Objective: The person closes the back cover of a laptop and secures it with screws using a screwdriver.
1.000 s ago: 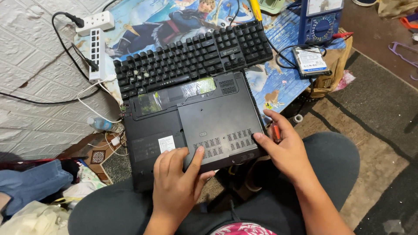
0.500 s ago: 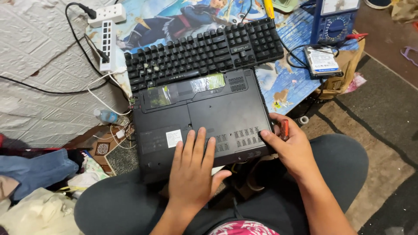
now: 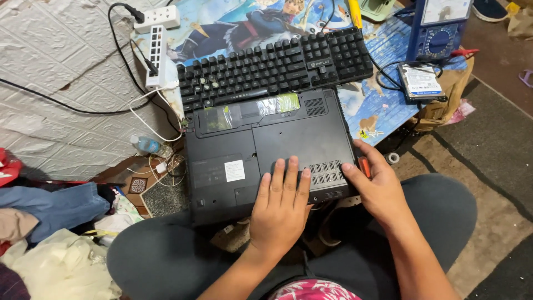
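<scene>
Hands are laid on an upturned black laptop [image 3: 266,150] that is propped across the person's lap, its far edge meeting a black keyboard [image 3: 275,64]. The left hand [image 3: 280,208] is pressed flat, fingers together and clasped on nothing, over the near part of the bottom panel. The right hand [image 3: 377,189] is curled at the laptop's near right corner, closed around a small orange-handled tool [image 3: 364,165]. The step in hand is judged to be work on the bottom cover; next, the tool tip would need to be seated squarely while the case is steadied. A hard drive [image 3: 420,80] and a blue meter [image 3: 441,28] are seen far right.
</scene>
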